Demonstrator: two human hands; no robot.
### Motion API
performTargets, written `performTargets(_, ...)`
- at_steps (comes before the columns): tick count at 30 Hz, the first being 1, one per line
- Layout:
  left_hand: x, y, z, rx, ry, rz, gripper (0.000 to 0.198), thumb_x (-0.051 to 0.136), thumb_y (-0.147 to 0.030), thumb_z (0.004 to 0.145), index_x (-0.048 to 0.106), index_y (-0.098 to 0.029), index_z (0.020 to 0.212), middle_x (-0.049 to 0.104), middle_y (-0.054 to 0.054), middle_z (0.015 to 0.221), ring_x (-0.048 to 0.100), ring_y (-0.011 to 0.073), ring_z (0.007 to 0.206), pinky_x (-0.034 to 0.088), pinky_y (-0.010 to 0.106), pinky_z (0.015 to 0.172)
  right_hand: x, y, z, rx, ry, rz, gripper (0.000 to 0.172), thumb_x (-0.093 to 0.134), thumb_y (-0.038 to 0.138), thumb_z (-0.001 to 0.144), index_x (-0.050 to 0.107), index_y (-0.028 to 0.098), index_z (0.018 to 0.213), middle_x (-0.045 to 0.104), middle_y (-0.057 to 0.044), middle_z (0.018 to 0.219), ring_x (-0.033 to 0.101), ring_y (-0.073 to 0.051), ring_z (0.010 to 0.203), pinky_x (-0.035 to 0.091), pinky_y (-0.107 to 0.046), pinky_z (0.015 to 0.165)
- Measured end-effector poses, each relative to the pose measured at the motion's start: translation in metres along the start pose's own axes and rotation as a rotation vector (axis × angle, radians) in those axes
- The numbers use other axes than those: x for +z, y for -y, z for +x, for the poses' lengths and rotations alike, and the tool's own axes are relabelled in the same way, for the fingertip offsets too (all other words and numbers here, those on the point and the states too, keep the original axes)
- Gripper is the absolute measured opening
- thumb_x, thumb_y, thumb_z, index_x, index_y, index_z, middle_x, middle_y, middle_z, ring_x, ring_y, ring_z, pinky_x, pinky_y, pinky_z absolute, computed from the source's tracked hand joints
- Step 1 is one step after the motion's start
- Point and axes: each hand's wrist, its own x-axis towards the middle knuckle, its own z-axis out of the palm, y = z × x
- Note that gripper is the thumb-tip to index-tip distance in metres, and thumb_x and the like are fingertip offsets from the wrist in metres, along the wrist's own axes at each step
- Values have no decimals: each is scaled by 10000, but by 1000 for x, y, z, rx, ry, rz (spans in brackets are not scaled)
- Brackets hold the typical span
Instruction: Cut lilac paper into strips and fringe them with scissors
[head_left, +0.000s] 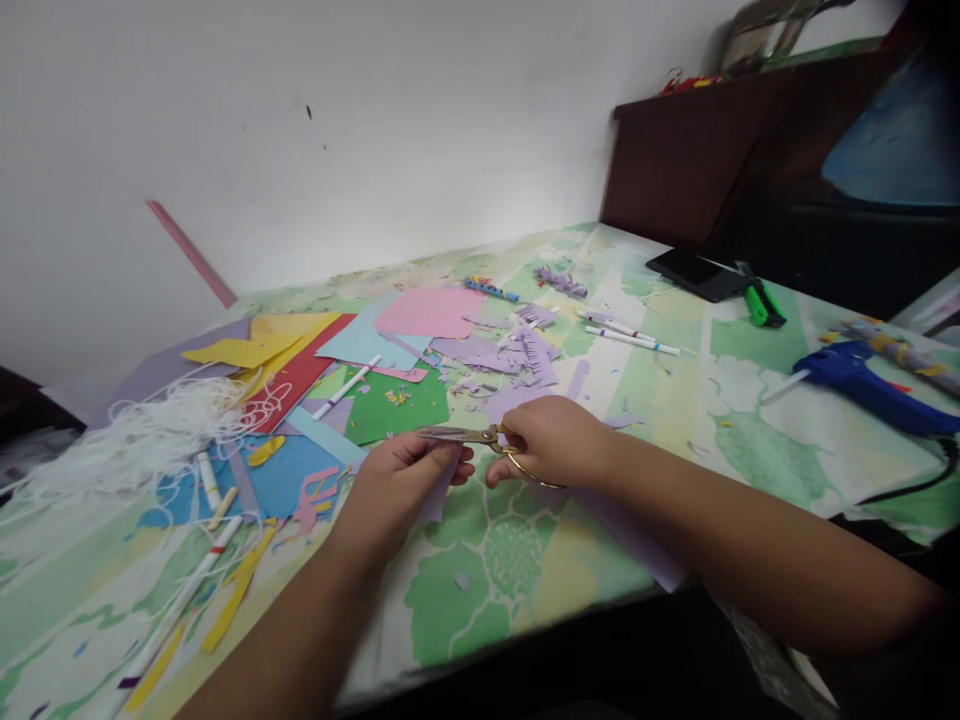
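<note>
My right hand [555,440] grips a pair of scissors [491,436] by gold-coloured handles, with the blades pointing left. The blades reach across to the fingers of my left hand [409,480]. Between thumb and fingers, my left hand pinches a small piece of pale purple paper [436,498] that hangs below the blades. Part of this paper is hidden behind the fingers. Under my right forearm, a larger purple sheet [637,545] sticks out at the table's near edge. Fringed purple paper strips [536,355] and small scraps lie just beyond my hands.
Coloured paper sheets [431,312] and a tangle of white string [150,430] spread over the left side. Thin white sticks [630,340] lie farther back. To the right are a blue glue gun [877,385], a green cutter [763,303] and a black phone [694,273].
</note>
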Motion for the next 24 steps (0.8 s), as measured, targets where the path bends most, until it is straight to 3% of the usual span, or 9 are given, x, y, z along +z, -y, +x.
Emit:
performTargets(9, 1, 0, 0, 10, 6, -65, 167, 596, -314, 611, 612, -153, 651, 626, 17, 599, 571, 116, 543, 440, 225, 527, -1, 0, 0, 36, 34, 34, 620, 288, 730, 577, 555, 173, 636, 544, -30, 551, 449, -121, 487, 192, -224, 421)
performTargets(15, 1, -2, -1, 64, -95, -64, 184, 566, -322, 638, 599, -152, 702, 606, 7, 572, 555, 105, 531, 422, 201, 489, 0, -1, -3, 17, 33, 78, 647, 245, 735, 587, 556, 174, 674, 563, -36, 593, 440, -117, 482, 201, -221, 420)
performTargets(24, 4, -4, -3, 31, -83, 52, 206, 539, -341, 652, 603, -147, 676, 615, 23, 573, 551, 105, 498, 396, 187, 426, 1, 2, -2, 26, 53, 79, 633, 278, 719, 594, 568, 162, 674, 546, -40, 579, 437, -120, 485, 189, -222, 424)
